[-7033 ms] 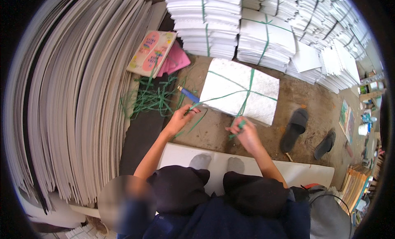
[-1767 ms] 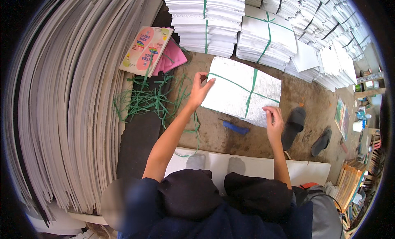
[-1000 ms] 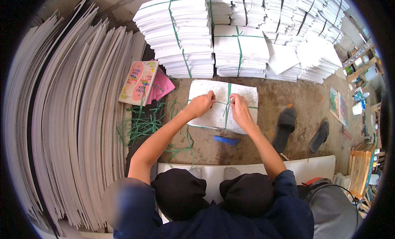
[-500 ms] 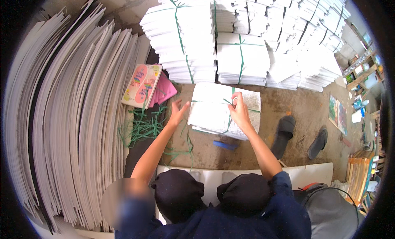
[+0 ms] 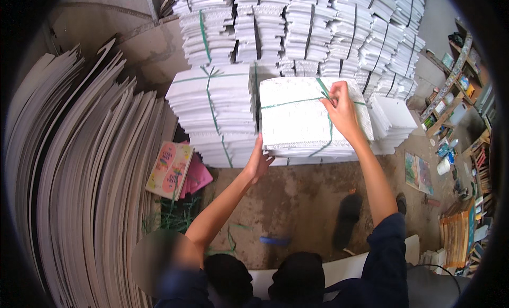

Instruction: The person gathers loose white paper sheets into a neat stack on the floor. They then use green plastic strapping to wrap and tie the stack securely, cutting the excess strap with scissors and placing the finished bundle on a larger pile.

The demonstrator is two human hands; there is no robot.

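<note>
A thick bundle of white paper sheets [image 5: 294, 125], tied crosswise with green plastic twine [image 5: 290, 103], is up at the stacks in front of me. My right hand [image 5: 343, 109] pinches the twine near its knot on top of the bundle. At the bundle's near left corner, my left hand [image 5: 257, 163] holds its side, with the thumb toward the front edge and the fingers up along the left side. Directly left stands a tall stack of tied white bundles [image 5: 214, 103]. Whatever lies directly under the held bundle is mostly hidden.
Rows of tied white stacks [image 5: 297, 35] rise behind. Large sheets [image 5: 90, 186] stand on edge at left, beside printed cardboard [image 5: 169, 170] and loose green twine [image 5: 172, 218]. A dark slipper [image 5: 348, 215] and a blue object [image 5: 274, 240] lie on the floor; cluttered shelves [image 5: 458, 101] stand right.
The bundle has moved from the floor up and forward to the stacks, with my right hand on its twine. My left hand, apart from it before, now holds its left side. The view has tilted up.
</note>
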